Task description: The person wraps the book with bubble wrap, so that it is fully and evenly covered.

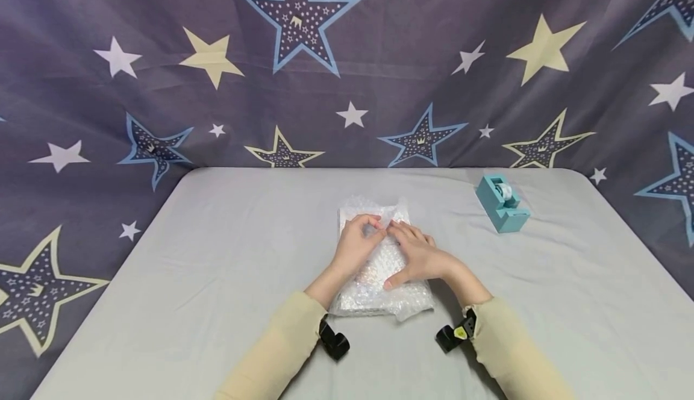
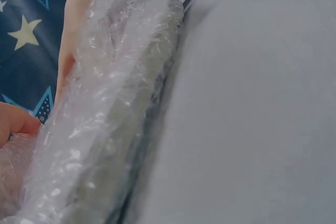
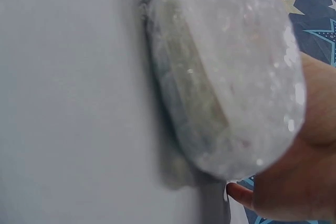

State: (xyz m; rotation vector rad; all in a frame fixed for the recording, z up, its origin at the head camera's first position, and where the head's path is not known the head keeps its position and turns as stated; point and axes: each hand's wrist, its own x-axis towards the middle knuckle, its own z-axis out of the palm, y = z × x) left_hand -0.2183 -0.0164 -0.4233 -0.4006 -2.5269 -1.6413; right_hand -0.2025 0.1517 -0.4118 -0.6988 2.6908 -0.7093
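Observation:
A flat, book-like block wrapped in clear bubble wrap (image 1: 374,285) lies on the table in front of me. My left hand (image 1: 355,243) pinches the wrap near its far middle, thumb against bent forefinger. Over the right half, my right hand (image 1: 420,257) rests with fingers spread and thumb stretched toward the near side. The left wrist view shows the wrapped edge (image 2: 121,103) close up, part of a hand (image 2: 16,121) at the far left. Seen from the right wrist, the bubble wrap (image 3: 252,77) bulges over a pale-edged block. What the wrap encloses is blurred.
A teal tape dispenser (image 1: 500,204) with a roll of clear tape stands at the back right of the table. Grey cloth (image 1: 238,255) covers the tabletop. A dark star-patterned curtain (image 1: 347,75) hangs behind and at both sides.

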